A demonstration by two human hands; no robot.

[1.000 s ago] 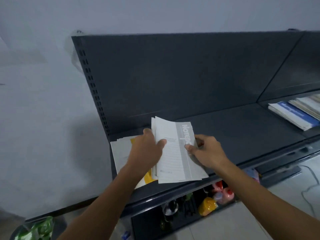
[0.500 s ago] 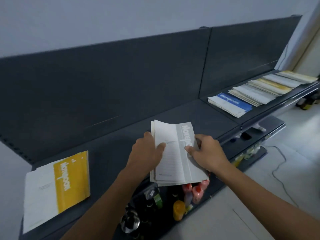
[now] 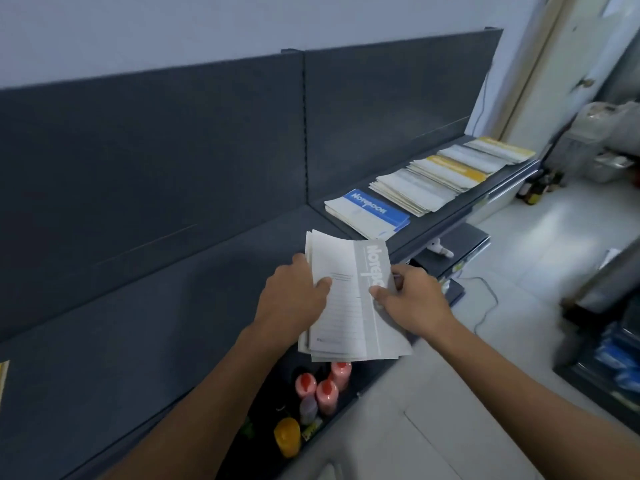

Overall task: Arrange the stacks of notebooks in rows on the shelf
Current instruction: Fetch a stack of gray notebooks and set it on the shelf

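I hold a thin stack of grey-and-white notebooks (image 3: pixel 349 306) in both hands above the front edge of the dark shelf (image 3: pixel 145 334). My left hand (image 3: pixel 294 299) grips its left side, thumb on the cover. My right hand (image 3: pixel 408 299) grips the right side, thumb on the grey band. Farther right on the shelf lies a row of overlapping stacks: a blue-banded stack (image 3: pixel 369 213), a pale stack (image 3: pixel 412 190), a yellow-banded stack (image 3: pixel 450 171) and more behind. A sliver of the yellow notebook (image 3: pixel 2 382) shows at the left edge.
A lower shelf beneath holds pink bottles (image 3: pixel 325 386) and a yellow bottle (image 3: pixel 287 436). The tiled floor (image 3: pixel 519 271) lies to the right with a cable (image 3: pixel 485 306) on it. Bags and boxes (image 3: pixel 609 140) crowd the far right by a doorway.
My view has swung right along the shelf with the grey stack still in both hands. The yellow notebook stack has slid almost out at the left; the row of stacks at the right has come closer.
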